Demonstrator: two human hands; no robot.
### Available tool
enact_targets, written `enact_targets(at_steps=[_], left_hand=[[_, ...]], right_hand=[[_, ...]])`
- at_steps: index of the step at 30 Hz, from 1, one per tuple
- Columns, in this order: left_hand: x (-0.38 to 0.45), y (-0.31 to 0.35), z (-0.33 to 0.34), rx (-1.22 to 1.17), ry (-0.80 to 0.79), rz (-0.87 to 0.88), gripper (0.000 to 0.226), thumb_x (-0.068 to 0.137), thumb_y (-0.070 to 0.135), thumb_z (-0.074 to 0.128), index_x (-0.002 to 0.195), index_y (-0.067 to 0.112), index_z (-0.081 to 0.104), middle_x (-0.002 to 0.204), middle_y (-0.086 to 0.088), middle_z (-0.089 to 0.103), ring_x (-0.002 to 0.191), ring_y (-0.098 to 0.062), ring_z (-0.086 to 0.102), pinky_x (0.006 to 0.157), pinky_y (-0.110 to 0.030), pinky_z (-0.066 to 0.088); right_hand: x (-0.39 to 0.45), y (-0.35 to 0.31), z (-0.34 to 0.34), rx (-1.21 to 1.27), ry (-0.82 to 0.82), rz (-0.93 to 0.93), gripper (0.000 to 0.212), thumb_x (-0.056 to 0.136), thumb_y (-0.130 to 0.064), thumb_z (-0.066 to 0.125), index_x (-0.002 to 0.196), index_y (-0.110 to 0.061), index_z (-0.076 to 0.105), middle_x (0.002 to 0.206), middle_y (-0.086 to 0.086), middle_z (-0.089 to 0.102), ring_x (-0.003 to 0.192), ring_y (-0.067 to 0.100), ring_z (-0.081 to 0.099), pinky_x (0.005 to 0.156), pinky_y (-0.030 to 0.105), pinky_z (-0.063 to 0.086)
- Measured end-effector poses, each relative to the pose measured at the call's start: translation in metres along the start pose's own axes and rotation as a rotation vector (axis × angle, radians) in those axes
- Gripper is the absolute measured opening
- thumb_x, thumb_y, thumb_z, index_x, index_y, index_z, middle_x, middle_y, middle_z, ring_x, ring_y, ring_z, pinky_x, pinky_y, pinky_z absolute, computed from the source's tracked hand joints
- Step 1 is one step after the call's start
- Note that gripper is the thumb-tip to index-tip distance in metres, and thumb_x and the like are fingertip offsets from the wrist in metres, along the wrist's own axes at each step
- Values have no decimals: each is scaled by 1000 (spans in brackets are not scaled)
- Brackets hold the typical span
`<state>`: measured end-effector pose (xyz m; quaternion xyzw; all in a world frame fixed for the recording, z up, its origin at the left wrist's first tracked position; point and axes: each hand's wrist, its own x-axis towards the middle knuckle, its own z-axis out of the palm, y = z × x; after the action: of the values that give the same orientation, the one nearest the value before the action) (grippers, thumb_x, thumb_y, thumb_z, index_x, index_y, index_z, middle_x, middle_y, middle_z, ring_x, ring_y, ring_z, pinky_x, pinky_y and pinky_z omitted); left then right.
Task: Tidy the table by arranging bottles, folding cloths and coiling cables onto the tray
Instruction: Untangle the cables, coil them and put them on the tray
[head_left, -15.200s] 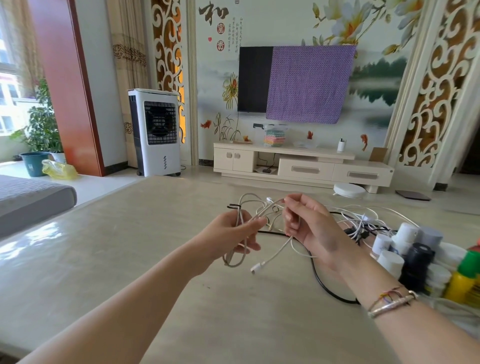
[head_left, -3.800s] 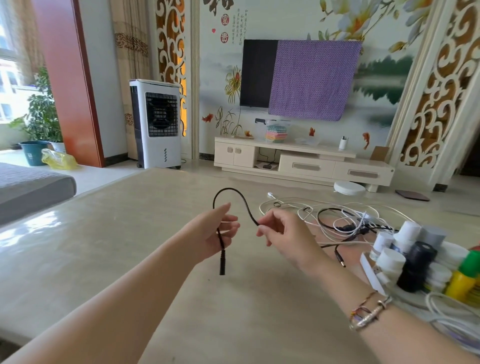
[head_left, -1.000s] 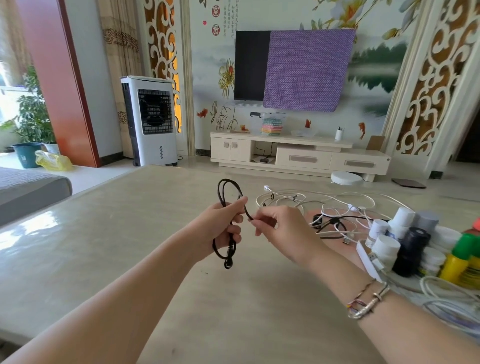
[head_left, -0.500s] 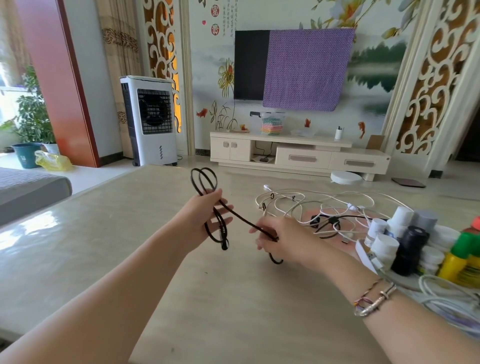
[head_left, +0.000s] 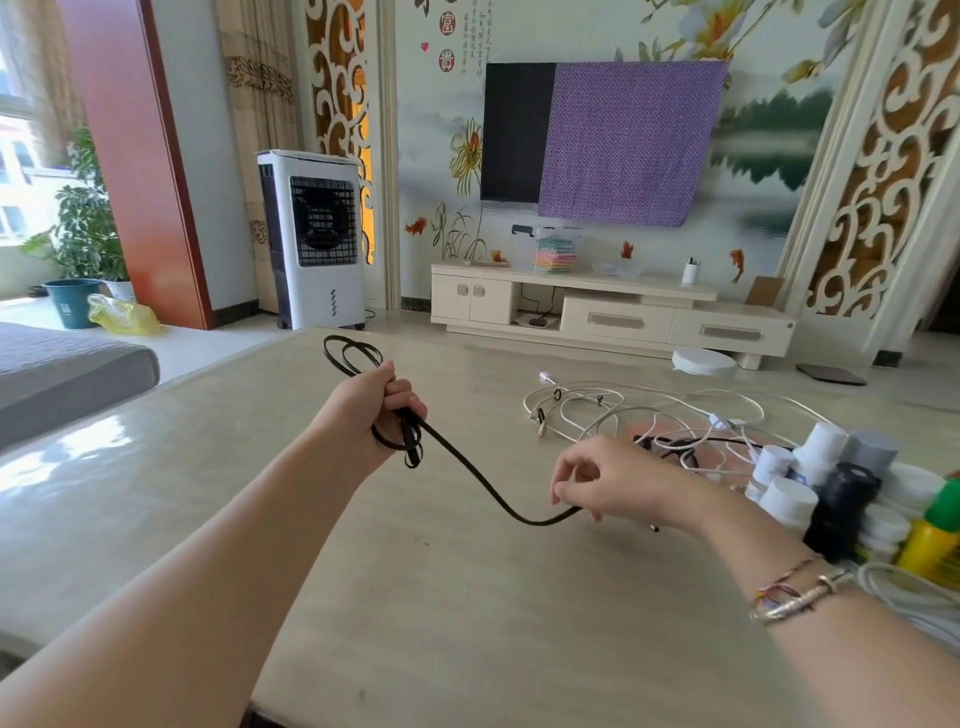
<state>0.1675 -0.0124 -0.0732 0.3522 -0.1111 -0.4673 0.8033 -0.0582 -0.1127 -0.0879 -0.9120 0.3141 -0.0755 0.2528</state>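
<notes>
Above the beige table (head_left: 208, 493), the left hand (head_left: 371, 410) gripped a few loops of the black cable (head_left: 467, 467), and the right hand (head_left: 613, 483) pinched the slack farther along, just over the tabletop. Right of that hand, white cables (head_left: 613, 410) lay tangled on the table, with the bottles (head_left: 831, 483) clustered beyond them.

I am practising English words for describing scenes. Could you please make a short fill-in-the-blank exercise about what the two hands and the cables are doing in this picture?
1. The left hand grips loops of a ____ cable.
2. The right hand pinches the same cable, which sags ____ the two hands.
3. The white cables lie tangled on the ____.

Missing words: black; between; table
</notes>
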Motion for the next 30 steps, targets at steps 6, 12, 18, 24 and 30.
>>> enact_targets(at_steps=[6, 12, 18, 24, 30], left_hand=[[-2, -8, 2, 103, -12, -43, 32, 104, 23, 40, 73, 15, 34, 53, 5, 30, 32, -5, 27, 36, -14, 34], [-11, -22, 7, 447, -107, -43, 28, 101, 24, 47, 76, 16, 36, 54, 3, 35, 38, -6, 29, 38, -19, 34], [-28, -54, 23, 800, -305, -164, 45, 85, 59, 55, 85, 15, 45, 59, 4, 38, 48, -10, 34, 50, -22, 37], [-34, -60, 26, 710, -501, -420, 69, 74, 79, 49, 87, 11, 53, 73, -3, 50, 59, -18, 49, 58, -29, 45], [-38, -51, 21, 740, -557, -388, 18, 88, 19, 66, 100, 8, 59, 83, -6, 58, 75, -19, 62, 78, -35, 53]], right_hand=[[-3, -11, -1, 88, -161, -22, 49, 85, -63, 56, 68, -18, 71, 48, -11, 37, 45, 4, 36, 51, 15, 29], [-7, -6, -12, 451, -94, -194, 19, 86, -33, 66, 74, -18, 67, 70, -14, 60, 73, -3, 54, 78, 14, 38], [3, -21, -4, 739, 225, -237, 31, 80, -41, 64, 71, -11, 60, 56, -2, 28, 47, 8, 23, 46, 13, 25], [10, -15, 6, 556, 424, -242, 38, 76, -47, 69, 72, -14, 51, 44, -12, 36, 42, 7, 26, 45, 18, 22], [10, -9, 12, 413, 372, -247, 26, 91, -37, 62, 84, -18, 44, 48, -8, 47, 50, 12, 36, 52, 23, 30]])
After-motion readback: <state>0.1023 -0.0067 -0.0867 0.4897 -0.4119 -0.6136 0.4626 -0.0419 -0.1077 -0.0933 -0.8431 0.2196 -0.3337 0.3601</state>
